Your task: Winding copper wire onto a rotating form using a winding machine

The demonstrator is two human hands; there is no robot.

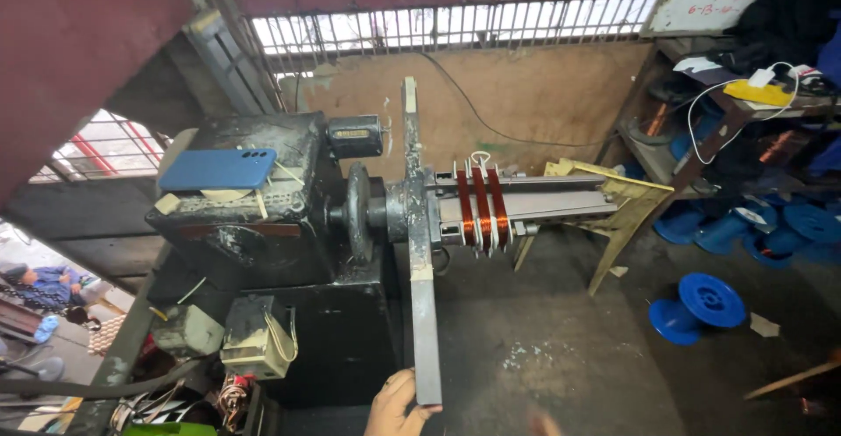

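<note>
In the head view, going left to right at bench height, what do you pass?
Blue phone on the black machine housing → round metal wheel → long grey bar held at its lower end by a hand → copper wire coils → blue spool.

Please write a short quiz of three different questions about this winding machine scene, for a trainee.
1. True or false: a hand grips the lower end of the long grey crank bar.
2. What lies on top of the black machine housing? A) blue phone B) blue spool C) yellow stand
3. What colour are the wire coils on the former?

Key: 1 true; 2 A, the blue phone; 3 copper-red.
</note>
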